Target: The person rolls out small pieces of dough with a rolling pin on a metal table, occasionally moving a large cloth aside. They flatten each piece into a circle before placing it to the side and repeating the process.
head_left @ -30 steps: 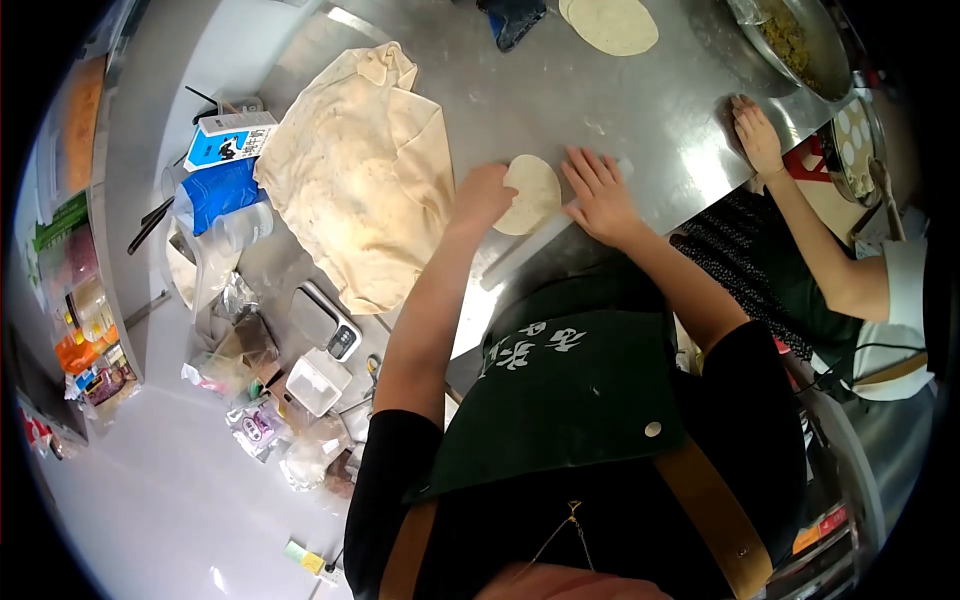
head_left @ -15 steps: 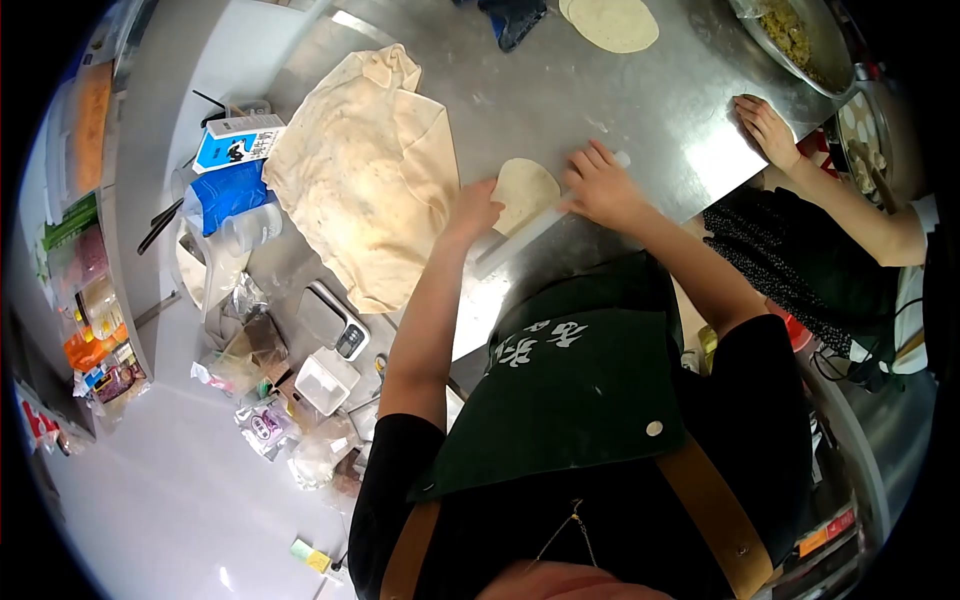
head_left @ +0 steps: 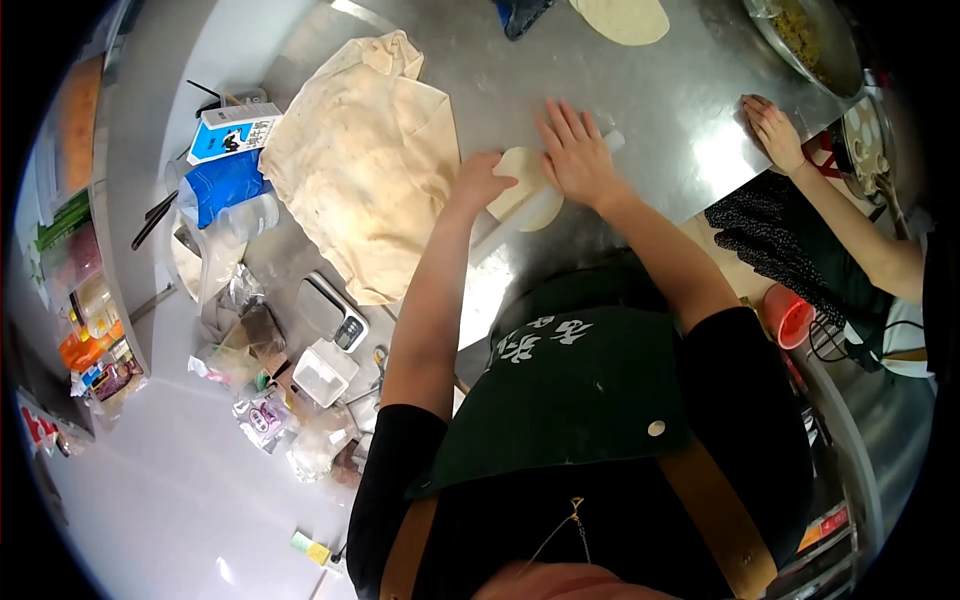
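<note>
A flat round of dough (head_left: 517, 168) lies on the metal table, with a pale rolling pin (head_left: 507, 222) lying slantwise across it. My right hand (head_left: 580, 165) rests flat on the pin, fingers stretched out and apart, covering part of it. At the dough's left edge, my left hand (head_left: 484, 183) has its thumb and fingers closed on the rim. Just left of that hand, a large cream cloth (head_left: 365, 170) is draped over something hidden.
Rolled dough rounds (head_left: 625, 18) lie at the far side, near a dark blue cloth (head_left: 522, 15). A bowl of yellowish filling (head_left: 800, 45) stands far right. A co-worker's hand (head_left: 773, 132) touches the table's right edge. A milk carton (head_left: 235, 133) and kitchen scale (head_left: 335, 312) sit left.
My right hand has moved left and its fingers have straightened over the pin. The pin has gone from the dough's near edge to across its middle. My left hand stays at the rim.
</note>
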Demonstrator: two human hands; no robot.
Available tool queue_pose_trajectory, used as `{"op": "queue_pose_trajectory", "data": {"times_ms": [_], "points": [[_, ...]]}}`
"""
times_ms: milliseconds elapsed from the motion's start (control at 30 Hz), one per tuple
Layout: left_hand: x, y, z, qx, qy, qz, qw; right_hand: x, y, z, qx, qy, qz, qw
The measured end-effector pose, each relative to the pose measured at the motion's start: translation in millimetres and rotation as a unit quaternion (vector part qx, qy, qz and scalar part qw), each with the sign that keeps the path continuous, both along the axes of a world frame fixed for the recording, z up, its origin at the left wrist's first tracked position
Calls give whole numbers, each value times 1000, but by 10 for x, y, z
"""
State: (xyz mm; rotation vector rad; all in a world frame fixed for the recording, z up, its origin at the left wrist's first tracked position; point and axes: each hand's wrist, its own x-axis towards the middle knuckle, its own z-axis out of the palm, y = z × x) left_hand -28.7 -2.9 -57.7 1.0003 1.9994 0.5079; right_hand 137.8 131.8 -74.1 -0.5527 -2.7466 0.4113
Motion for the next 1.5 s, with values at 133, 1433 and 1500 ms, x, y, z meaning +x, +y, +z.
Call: {"op": "queue_pose_trajectory", "data": {"times_ms": [133,1433,1500], "points": [[316,-15,196,-32,142,-52,988,687,-92,-19,-54,-13,82,995],[437,-47,665,17,91,11,996,1144,-100,-49,-69,-39,112,990],[297,-73,702,35,-105,109,988,1158,-57,49,-81,-51,111,989]]}}
